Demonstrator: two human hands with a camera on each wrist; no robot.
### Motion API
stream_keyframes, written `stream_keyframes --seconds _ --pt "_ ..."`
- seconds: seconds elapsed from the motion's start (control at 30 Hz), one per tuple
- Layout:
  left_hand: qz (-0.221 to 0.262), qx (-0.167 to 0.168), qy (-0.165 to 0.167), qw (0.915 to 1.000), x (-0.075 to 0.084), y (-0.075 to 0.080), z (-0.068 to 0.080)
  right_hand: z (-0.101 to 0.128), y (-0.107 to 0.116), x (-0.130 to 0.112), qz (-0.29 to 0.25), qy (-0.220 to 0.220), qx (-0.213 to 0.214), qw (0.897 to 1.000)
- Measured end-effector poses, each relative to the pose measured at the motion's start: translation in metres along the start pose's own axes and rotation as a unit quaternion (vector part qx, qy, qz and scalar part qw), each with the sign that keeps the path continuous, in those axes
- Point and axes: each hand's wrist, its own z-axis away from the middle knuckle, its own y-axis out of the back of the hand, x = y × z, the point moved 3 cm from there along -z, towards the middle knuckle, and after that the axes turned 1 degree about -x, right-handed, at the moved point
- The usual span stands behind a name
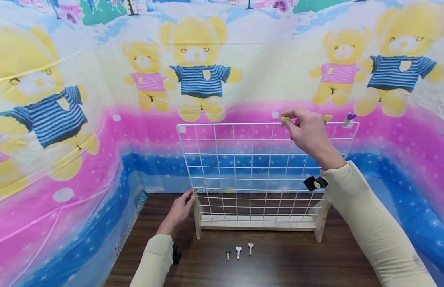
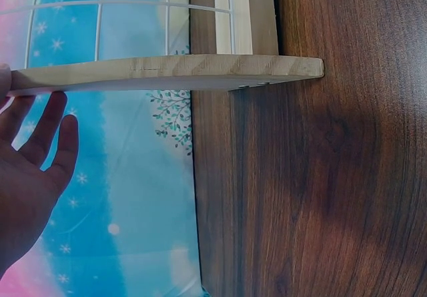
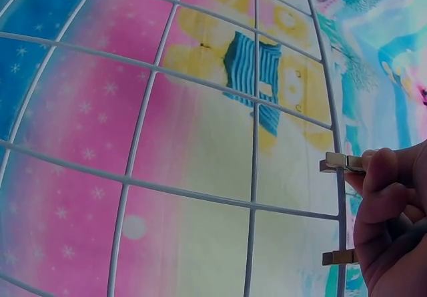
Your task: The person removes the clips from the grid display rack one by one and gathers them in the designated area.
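My right hand pinches a small wooden clothespin with a yellow heart at the top wire of the white grid panel. In the right wrist view, that clothespin's tip straddles the edge wire, with fingers around its back end. Another yellow-heart clothespin and a purple-heart clothespin sit on the same top wire, further right. My left hand holds the stand's left wooden upright; in the left wrist view its fingers lie along one side of the upright.
Three clothespins lie on the dark wood table in front of the stand: a green heart, a white heart and a pink heart. A wooden crossbar joins the stand's uprights. A bear-print cloth hangs behind.
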Motion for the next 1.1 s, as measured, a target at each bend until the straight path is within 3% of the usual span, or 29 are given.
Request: stream_keyframes --seconds 0.47,0.67,0.93,1.1 --pt "-0.008 0.007 -0.010 0.9999 -0.001 -0.001 0.000 -0.002 -0.004 0.003 -0.005 -0.008 0.037 0.999" --pt "-0.012 0.013 -0.024 0.9996 0.000 0.000 0.000 -0.003 -0.005 0.002 -0.005 -0.017 0.035 0.999" --pt "-0.006 0.006 -0.018 0.9998 0.000 0.000 0.000 -0.004 -0.010 0.000 -0.044 -0.015 0.024 0.999" --pt "-0.003 0.006 -0.019 0.9998 -0.001 0.000 0.000 -0.003 -0.011 -0.001 -0.039 -0.008 0.032 0.999"
